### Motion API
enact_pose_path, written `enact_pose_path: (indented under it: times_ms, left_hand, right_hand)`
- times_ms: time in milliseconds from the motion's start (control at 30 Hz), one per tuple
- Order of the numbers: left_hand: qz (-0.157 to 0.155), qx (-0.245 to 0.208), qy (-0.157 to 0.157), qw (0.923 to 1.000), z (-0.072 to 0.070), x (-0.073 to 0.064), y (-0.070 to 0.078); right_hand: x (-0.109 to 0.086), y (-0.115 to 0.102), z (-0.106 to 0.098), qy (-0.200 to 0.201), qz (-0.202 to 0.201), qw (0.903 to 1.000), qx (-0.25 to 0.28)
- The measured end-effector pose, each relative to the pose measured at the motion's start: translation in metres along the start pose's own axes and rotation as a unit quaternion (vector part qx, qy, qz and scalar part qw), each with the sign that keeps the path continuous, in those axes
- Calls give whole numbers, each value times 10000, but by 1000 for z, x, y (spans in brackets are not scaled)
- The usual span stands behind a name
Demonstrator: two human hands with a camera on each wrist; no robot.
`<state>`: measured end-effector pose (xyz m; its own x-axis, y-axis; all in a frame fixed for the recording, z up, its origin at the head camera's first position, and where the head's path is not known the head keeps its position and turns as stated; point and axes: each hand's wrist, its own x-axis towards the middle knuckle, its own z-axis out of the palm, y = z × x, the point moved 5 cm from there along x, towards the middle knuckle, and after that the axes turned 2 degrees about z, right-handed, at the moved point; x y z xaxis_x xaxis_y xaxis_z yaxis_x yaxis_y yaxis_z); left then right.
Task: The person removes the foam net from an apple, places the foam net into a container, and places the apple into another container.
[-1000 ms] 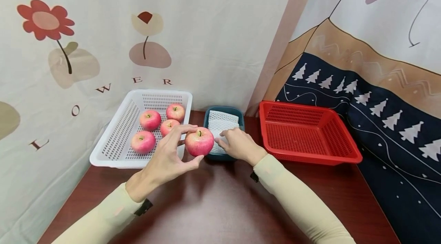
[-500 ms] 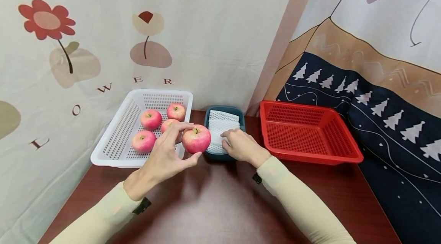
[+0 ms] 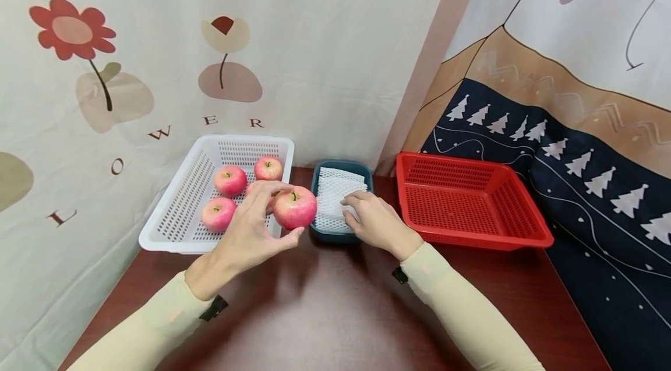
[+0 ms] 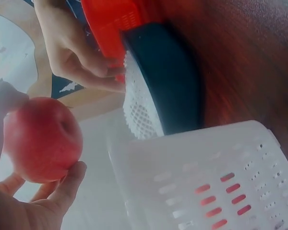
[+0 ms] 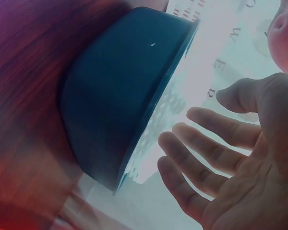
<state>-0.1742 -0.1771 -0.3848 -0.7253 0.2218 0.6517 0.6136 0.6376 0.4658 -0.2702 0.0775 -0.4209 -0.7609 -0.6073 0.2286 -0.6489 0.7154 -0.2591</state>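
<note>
My left hand point(image 3: 246, 238) grips a red apple point(image 3: 295, 209) between thumb and fingers, raised beside the right end of the white basket. In the left wrist view the same apple point(image 4: 43, 139) shows its hollow facing right. White foam net sleeves point(image 3: 335, 187) lie in a small dark teal bin point(image 3: 338, 239) in the middle. Over the right side of that bin hovers my right hand point(image 3: 378, 222), its fingertips close above the netting. The right wrist view shows this hand point(image 5: 230, 158) with loosely bent, spread fingers and nothing between them.
A white slotted basket point(image 3: 175, 246) on the left holds several apples point(image 3: 218, 215), one partly hidden behind my left hand. To the right stands a red slotted basket point(image 3: 477, 240). All stand on a dark reddish-brown table point(image 3: 325, 313) against printed curtains.
My left hand has shifted slightly left and away with the apple. The right hand has drawn a little to the right over the netting.
</note>
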Motion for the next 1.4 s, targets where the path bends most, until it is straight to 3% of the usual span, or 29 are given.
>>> enact_pose_path:
  times_ms: [667, 933, 1133, 1400]
  left_hand:
    - [-385, 528, -159, 9977, -16, 10, -13]
    - [-707, 547, -446, 9950, -22, 13, -22]
    - [-728, 547, -581, 9942, -25, 16, -28]
    - [-1027, 816, -952, 9868, -30, 18, -38]
  right_hand:
    - [-23, 0, -22, 681, -445, 9967, -25]
    - [-38, 4, -29, 798, -576, 9951, -79]
    - [-48, 7, -34, 859, -605, 9944, -66]
    - [-62, 14, -43, 776, -400, 9962, -66]
